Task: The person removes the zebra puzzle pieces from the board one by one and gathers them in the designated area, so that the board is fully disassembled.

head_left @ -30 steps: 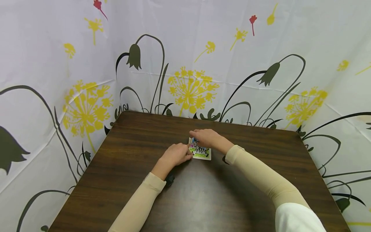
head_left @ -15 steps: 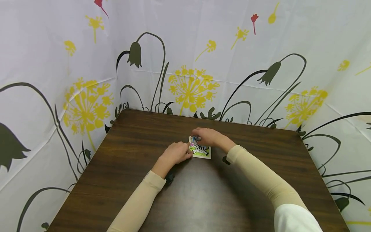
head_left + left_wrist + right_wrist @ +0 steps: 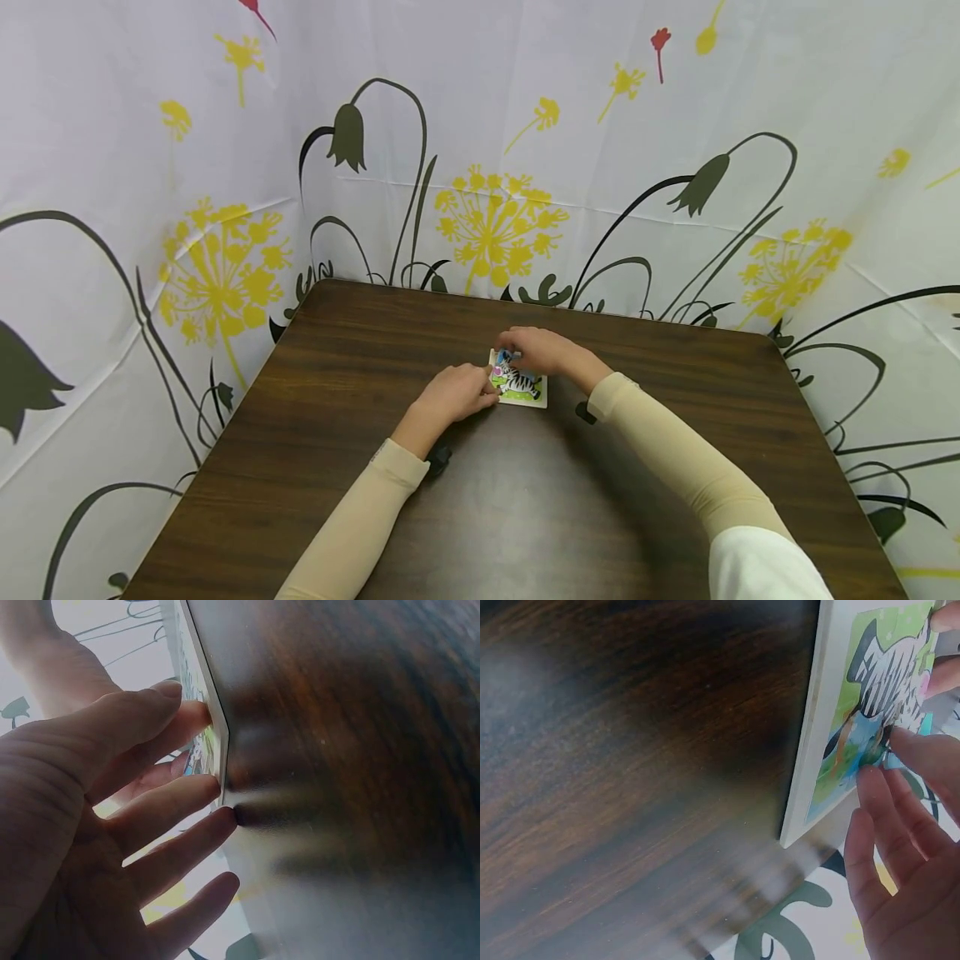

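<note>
A small zebra picture puzzle point(image 3: 519, 383) with a pale frame lies flat on the brown table. My left hand point(image 3: 455, 393) is at its left edge; in the left wrist view the left fingers point(image 3: 176, 799) are spread and fairly straight, with tips right at the frame's side. Over the puzzle's upper part my right hand point(image 3: 542, 350) bends down. In the right wrist view, the right thumb point(image 3: 919, 750) and fingertips come together on a small puzzle piece point(image 3: 871, 752) with dark and green colouring, mostly hidden by them. The zebra's striped body point(image 3: 892, 671) shows beside the hand.
The wooden table point(image 3: 517, 517) extends on all sides of the puzzle. White cloth with flower prints point(image 3: 495, 225) hangs behind it and at both sides. Dark wrist devices point(image 3: 438, 460) sit under both wrists.
My right hand has drawn back slightly to the right, uncovering more of the zebra's head and the blue upper corner. My left hand stays at the puzzle's left edge.
</note>
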Motion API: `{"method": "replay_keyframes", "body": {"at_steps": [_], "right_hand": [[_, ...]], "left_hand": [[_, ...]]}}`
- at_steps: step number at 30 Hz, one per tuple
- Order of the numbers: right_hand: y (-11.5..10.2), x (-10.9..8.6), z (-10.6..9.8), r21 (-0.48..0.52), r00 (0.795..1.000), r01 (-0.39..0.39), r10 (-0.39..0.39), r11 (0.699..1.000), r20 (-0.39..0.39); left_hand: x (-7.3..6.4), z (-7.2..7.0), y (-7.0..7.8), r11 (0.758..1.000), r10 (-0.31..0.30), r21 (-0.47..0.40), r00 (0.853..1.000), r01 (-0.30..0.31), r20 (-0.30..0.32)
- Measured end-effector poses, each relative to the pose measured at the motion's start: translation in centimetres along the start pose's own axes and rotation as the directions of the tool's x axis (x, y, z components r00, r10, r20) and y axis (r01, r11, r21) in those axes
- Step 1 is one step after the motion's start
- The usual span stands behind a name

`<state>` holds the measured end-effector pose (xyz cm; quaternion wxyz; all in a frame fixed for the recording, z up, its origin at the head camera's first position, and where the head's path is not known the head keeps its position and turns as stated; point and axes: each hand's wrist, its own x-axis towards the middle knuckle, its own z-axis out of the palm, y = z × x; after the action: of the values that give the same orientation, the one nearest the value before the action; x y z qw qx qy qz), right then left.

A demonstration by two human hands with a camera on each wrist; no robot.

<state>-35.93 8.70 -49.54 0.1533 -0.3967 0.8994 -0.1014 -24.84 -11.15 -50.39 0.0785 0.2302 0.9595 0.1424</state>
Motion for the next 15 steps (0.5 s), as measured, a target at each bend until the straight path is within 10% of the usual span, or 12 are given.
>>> {"method": "replay_keyframes", "body": {"at_steps": [15], "right_hand": [[0.38, 0.3, 0.5, 0.008, 1.0, 0.003, -0.002, 1.0, -0.021]], "left_hand": [[0.08, -0.07, -0.63, 0.998, 0.007, -0.055, 1.0, -0.006, 0.027]]}}
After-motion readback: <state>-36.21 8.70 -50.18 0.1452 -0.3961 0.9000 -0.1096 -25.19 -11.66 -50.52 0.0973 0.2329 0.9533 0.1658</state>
